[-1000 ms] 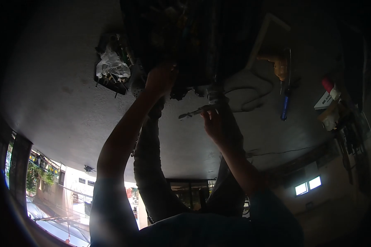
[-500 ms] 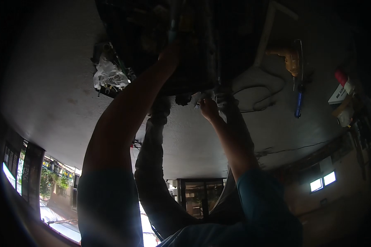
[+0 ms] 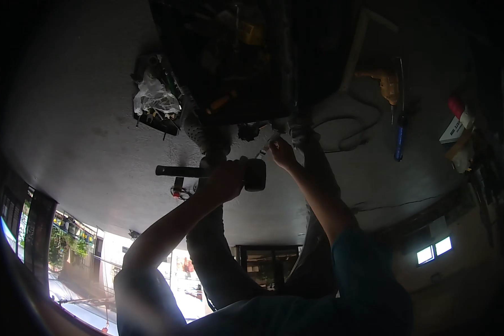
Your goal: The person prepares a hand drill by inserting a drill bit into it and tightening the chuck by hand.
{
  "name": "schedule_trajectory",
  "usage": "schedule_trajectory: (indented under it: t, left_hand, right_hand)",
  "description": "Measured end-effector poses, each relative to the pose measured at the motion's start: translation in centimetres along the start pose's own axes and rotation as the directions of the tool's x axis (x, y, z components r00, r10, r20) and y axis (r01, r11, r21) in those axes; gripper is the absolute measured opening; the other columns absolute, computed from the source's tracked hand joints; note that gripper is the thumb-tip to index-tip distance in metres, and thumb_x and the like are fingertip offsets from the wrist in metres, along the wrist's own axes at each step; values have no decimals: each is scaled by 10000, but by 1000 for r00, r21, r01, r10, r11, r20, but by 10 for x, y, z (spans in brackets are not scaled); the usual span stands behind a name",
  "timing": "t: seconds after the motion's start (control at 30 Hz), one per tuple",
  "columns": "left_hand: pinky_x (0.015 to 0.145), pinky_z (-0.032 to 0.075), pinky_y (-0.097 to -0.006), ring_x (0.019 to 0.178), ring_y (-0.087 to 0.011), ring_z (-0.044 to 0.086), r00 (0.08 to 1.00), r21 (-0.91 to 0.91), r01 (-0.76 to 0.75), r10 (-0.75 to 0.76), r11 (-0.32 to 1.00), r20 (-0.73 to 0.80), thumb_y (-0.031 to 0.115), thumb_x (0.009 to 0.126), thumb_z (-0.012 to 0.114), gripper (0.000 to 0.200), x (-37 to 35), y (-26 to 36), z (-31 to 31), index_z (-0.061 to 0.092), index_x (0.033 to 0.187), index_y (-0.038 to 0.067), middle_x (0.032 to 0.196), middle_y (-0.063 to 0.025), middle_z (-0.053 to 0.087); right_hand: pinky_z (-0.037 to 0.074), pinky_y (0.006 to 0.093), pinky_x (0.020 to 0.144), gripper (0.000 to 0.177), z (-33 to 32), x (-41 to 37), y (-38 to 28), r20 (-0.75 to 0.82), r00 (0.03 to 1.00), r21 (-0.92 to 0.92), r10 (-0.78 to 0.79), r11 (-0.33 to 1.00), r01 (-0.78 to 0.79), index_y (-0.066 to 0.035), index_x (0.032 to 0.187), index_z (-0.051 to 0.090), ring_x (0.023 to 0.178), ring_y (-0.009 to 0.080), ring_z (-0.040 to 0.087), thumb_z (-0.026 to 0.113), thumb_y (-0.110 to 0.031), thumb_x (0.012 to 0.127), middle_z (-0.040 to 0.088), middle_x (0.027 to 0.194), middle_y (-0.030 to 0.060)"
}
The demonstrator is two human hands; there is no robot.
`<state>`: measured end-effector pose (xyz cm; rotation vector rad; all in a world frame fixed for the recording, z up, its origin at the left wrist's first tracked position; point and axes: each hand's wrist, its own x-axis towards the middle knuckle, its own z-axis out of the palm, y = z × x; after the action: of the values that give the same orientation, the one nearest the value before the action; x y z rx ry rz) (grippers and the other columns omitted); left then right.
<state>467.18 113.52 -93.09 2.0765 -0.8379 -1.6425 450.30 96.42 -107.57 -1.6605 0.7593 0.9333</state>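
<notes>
My left hand (image 3: pixel 225 182) is wrapped round a dark hammer (image 3: pixel 255 175) with a blocky head, close to the head; its handle sticks out to the left. Opposite it, my right hand (image 3: pixel 283 153) pinches a small, pale, shiny piece (image 3: pixel 264 150) near my right foot. Its exact kind is too dim to tell. A round dark knobbly part (image 3: pixel 248 132) sits just beyond, at the near edge of a large dark box (image 3: pixel 243 116). Inside that box lie an orange handle (image 3: pixel 223 102) and a yellowish item (image 3: pixel 252 33), mostly in shadow.
To the left, a small tray holds a clear plastic bag (image 3: pixel 154 96) and tools. A drill (image 3: pixel 387 88), a blue-handled tool (image 3: pixel 399 143) and a cable (image 3: pixel 347 119) lie right. Farther right is a white box (image 3: pixel 452 130). My legs (image 3: pixel 204 241) frame the workspace.
My left hand has come back from over the dark box and now holds the hammer near my right hand. The right hand stays nearly in place. The view has shifted slightly.
</notes>
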Motion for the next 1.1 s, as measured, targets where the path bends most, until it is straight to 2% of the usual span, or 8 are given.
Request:
schedule_trajectory:
  t: [0.13, 0.37, 0.47, 0.53, 0.63, 0.73, 0.9, 1.1]
  left_hand:
    - [714, 497, -400, 798, -300, 637, 999, 22, -21, 22, 1000, -39, 62, 713, 626, 389, 60, -55, 107, 477, 1066, -4, 812, -134, 618]
    - [823, 492, -404, 898, -328, 620, 959, 162, 61, -13, 985, -284, 27, 724, 626, 425, 152, -106, 165, 508, 1132, 21, 1045, -195, 589]
    - [815, 499, -389, 890, -297, 634, 873, 278, 35, 106, 960, -476, 40, 757, 603, 343, 137, -76, 128, 563, 1098, 33, 960, -157, 638]
    - [861, 461, -450, 903, -313, 615, 993, -159, 43, -59, 986, -99, 130, 783, 610, 290, 112, -36, 76, 572, 1050, 24, 971, -174, 614]
    - [824, 479, -455, 853, -300, 637, 784, -237, -102, -69, 966, -617, 181, 806, 586, 189, 105, -20, -22, 606, 942, 52, 935, -153, 627]
    - [773, 504, -403, 931, -290, 619, 855, 377, 229, 0, 897, -519, 164, 811, 608, 374, 150, -73, -48, 547, 1167, 68, 1120, -174, 591]
    - [756, 504, -390, 918, -268, 616, 990, 273, 136, -118, 952, -80, 120, 790, 599, 465, 198, -105, -60, 489, 1240, 91, 1169, -168, 565]
    - [735, 504, -375, 902, -241, 612, 989, -115, 149, -150, 982, 2, 67, 764, 588, 591, 178, -115, -70, 419, 1328, 118, 1229, -161, 532]
  right_hand:
    - [454, 441, 857, 339, 5, 38, 39, -27, 981, -161, 192, 968, -194, -20, 1094, 535, 1023, 363, 575, 427, -298, 932, 607, 1062, 223]
    - [459, 371, 795, 373, -3, 70, 46, -100, 955, 94, 279, 958, -271, -22, 1154, 523, 914, 271, 607, 458, -313, 929, 615, 1001, 154]
    - [454, 307, 743, 337, -25, 59, 6, 7, 927, 214, 376, 905, -368, -18, 1158, 517, 870, 188, 598, 458, -264, 935, 600, 968, 94]
    - [471, 286, 736, 305, -27, 34, -27, 53, 907, 422, 419, 813, -400, -17, 1162, 515, 866, 160, 602, 470, -201, 923, 590, 954, 76]
    - [505, 302, 786, 291, -33, -29, -89, 184, 912, 631, 366, 668, -395, -25, 1164, 519, 880, 162, 609, 494, -166, 910, 589, 976, 75]
    - [494, 346, 862, 309, -31, -69, -129, 263, 952, 755, 158, 580, -305, -26, 1179, 500, 952, 195, 606, 481, -202, 926, 593, 1042, 112]
    - [503, 348, 853, 294, -9, -86, -144, 296, 947, 810, 123, 494, -317, -22, 1166, 506, 928, 191, 609, 470, -205, 939, 594, 1015, 115]
    - [492, 350, 839, 276, -5, -76, -136, 288, 946, 877, 149, 355, -323, -24, 1149, 509, 901, 186, 603, 477, -192, 932, 586, 989, 104]
